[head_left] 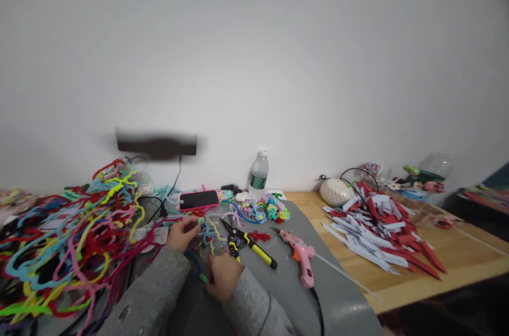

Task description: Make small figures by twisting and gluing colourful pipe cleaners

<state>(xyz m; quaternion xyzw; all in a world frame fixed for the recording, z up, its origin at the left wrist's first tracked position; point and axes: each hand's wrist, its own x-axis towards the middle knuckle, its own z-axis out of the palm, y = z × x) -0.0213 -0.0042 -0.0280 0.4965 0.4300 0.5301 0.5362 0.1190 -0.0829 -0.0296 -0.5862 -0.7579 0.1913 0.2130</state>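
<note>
My left hand is closed, its fingertips pinching a small pale green fuzzy piece that looks like pipe cleaner. Nearer to me, my right hand is closed on a dark teal pipe cleaner with a bright green end. Short pipe cleaner offcuts lie between and beyond the hands. Just right of them are pliers with black and yellow handles, jaws pointing away. A pink hot glue gun with a glue stick in its back lies farther right on the grey mat.
Tangled pipe cleaners are heaped at left. A phone, finished-looking fuzzy flowers and a water bottle stand towards the wall. Red and white paper strips cover part of the wooden table. The glue gun's cord runs towards me.
</note>
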